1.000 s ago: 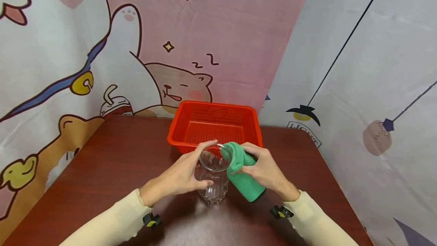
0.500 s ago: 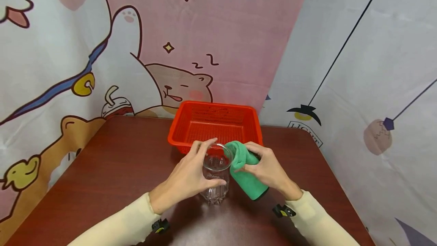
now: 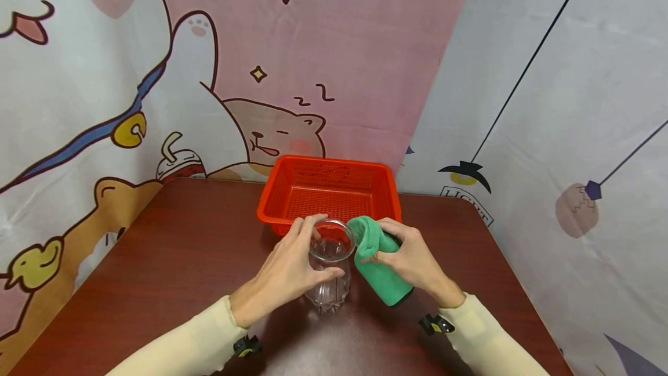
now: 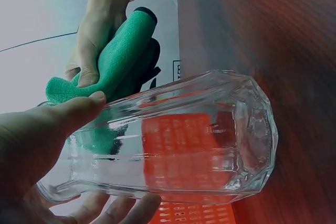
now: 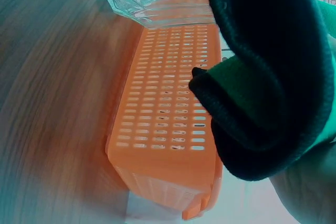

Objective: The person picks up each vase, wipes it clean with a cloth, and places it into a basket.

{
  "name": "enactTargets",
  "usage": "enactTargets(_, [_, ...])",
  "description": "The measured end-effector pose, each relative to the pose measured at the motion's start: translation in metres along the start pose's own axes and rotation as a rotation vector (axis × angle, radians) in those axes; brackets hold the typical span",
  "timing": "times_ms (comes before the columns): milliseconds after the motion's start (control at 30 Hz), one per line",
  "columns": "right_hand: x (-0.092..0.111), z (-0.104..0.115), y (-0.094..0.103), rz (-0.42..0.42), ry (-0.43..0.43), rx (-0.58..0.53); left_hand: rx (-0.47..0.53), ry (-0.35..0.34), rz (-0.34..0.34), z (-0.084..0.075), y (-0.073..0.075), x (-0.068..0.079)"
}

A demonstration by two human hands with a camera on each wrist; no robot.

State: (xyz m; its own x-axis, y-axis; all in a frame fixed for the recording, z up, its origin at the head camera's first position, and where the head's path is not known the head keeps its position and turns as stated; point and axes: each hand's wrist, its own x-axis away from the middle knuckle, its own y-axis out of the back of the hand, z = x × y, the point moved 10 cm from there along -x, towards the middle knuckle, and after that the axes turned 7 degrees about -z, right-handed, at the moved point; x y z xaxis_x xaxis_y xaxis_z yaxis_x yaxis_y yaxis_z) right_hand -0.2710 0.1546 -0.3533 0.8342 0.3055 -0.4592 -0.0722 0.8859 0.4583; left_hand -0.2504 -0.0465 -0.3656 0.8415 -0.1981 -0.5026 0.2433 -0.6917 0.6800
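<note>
Green cloth [image 3: 383, 274] bunched up in the right hand [image 3: 412, 257] here, thumb on one side and fingers on the other, so that one's a proper grip. Top fold of it sits right by the rim of a clear glass jar [image 3: 330, 292], though I can't tell if they're actually touching. Rest of the cloth hangs down in a roll, and the right wrist view shows dark edging on it.

Left hand [image 3: 289, 277] has the jar: it's spread wide in a big C, thumb on one side of the glass and fingers round the opposite side, up toward the rim end. So it's holding, just with a roomy grip. Jar looks pretty much upright in the head view, roughly midway between the left and right edges of the tabletop [image 3: 209, 237]. Can't say for sure whether its base is resting on the wood.

Just behind it, near the far edge, is a red-orange plastic basket [image 3: 334, 161] with slotted sides. Both arms wear cream sleeves [image 3: 180, 338].
</note>
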Motion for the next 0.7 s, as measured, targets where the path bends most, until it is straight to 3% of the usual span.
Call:
enactTargets(467, [0.0030,-0.0013,-0.0008,0.013,-0.026,-0.016,0.186,-0.070,0.093,0.0049,0.0016,-0.0040])
enactTargets(700, [0.0026,-0.0023,-0.0014,0.016,-0.009,-0.020,0.280,-0.107,0.227,0.0082,0.0026,-0.0083])
